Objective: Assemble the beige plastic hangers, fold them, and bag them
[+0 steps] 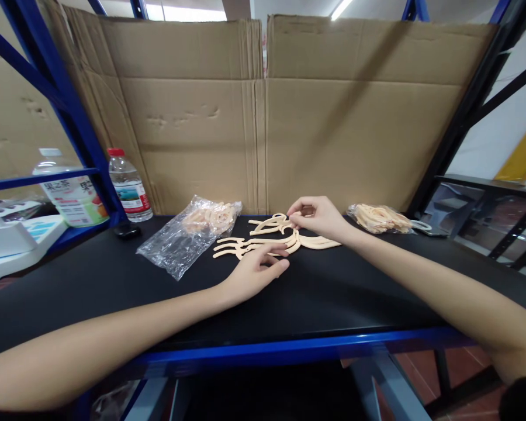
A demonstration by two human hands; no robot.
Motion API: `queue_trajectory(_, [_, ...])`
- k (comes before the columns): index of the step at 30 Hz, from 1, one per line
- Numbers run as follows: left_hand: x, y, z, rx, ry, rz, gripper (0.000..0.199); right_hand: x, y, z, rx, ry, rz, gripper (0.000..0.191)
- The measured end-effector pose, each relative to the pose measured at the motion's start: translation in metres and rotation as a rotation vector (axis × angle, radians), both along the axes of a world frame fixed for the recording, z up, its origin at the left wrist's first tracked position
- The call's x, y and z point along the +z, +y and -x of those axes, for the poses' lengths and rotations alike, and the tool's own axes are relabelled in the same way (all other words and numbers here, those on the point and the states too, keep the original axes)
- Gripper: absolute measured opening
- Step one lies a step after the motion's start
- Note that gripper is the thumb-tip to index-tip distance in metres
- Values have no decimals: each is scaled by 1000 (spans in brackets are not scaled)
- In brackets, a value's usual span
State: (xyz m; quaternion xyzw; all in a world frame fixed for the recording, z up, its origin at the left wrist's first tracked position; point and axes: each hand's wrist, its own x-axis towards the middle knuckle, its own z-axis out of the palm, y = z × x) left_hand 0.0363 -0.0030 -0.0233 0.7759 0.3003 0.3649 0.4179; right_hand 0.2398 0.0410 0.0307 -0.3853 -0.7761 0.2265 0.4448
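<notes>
Several cream-coloured curved strips (319, 242) lie in a loose group on the black table, under and between my hands. My left hand (255, 270) rests low over the near side of the strips, its fingers apart and nothing visibly gripped. Above the group's right part, my right hand (315, 217) has its thumb and forefinger pinched together at the end of a strip. Left of the strips is a clear plastic bag (175, 242) with more cream pieces in its far end. A second bag of cream pieces (379, 218) sits at the right, beyond my right forearm.
A red-capped water bottle (130, 190), a larger bottle (72, 196) and a small black object (127, 230) stand at the left. The white tray (48, 237) is at the far left. Cardboard panels (193, 134) rise behind the table (315, 304), with blue and black frame posts at the sides.
</notes>
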Motion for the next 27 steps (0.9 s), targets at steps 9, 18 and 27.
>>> queue_trajectory(9, [1,3,2,131,-307,263,27,-19,-5,17,203,-49,186,24])
queue_trajectory(18, [1,4,4,118,-288,306,25,-45,87,-34,-259,-557,-75,7])
queue_trajectory(27, [4,5,5,165,-282,233,27,-42,95,-34,-299,-591,-71,12])
